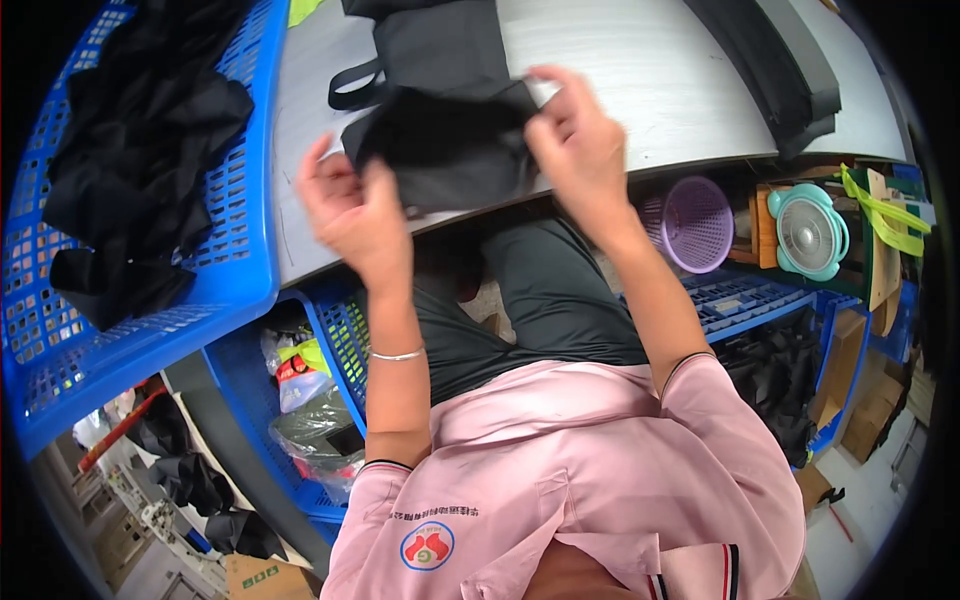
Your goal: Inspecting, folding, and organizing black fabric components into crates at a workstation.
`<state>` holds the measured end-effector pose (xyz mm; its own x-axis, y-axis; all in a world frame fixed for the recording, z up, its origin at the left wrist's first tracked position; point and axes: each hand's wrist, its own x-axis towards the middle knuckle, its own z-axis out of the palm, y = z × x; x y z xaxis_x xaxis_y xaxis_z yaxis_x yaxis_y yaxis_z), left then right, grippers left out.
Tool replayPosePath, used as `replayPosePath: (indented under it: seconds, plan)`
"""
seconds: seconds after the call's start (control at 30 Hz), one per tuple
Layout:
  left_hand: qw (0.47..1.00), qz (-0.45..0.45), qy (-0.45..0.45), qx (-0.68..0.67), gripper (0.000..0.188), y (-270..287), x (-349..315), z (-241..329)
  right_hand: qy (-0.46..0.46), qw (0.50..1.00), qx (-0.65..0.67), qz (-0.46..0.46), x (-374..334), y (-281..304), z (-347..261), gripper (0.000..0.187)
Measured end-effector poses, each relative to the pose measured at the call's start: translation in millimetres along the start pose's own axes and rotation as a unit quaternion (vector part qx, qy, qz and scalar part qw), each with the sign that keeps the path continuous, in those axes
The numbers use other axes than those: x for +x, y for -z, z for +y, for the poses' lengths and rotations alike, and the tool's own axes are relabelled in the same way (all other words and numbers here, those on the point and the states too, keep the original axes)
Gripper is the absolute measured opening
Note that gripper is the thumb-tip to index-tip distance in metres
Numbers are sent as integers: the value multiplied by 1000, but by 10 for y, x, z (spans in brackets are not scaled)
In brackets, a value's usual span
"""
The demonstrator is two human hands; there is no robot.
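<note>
Gaping black fabric pouch (460, 183) | dark mouth, smooth front | slightly blurred

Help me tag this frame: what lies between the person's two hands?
A black fabric piece spans from the left hand to the right hand in the head view.

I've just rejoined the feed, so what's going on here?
A person in a pink shirt holds a black cloth piece at the near edge of a table, left hand and right hand at opposite sides. Motion blurs the exact grip. Another black piece with a loop lies just beyond; a blue basket of black cloth stands left.
</note>
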<state>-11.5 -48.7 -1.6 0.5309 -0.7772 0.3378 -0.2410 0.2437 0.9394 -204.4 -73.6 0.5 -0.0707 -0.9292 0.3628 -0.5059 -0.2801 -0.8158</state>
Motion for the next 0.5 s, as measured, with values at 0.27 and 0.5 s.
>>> replayPosePath:
  seconds: [0.27, 0.5]
  plan:
    - [993, -79, -56, 67, 59, 112, -27, 78, 31, 999, -38, -15, 334, 555, 210, 31]
    - [993, -102, -12, -55, 58, 300, -288, 104, 137, 772, -579, 225, 1276, 2381, 805, 42]
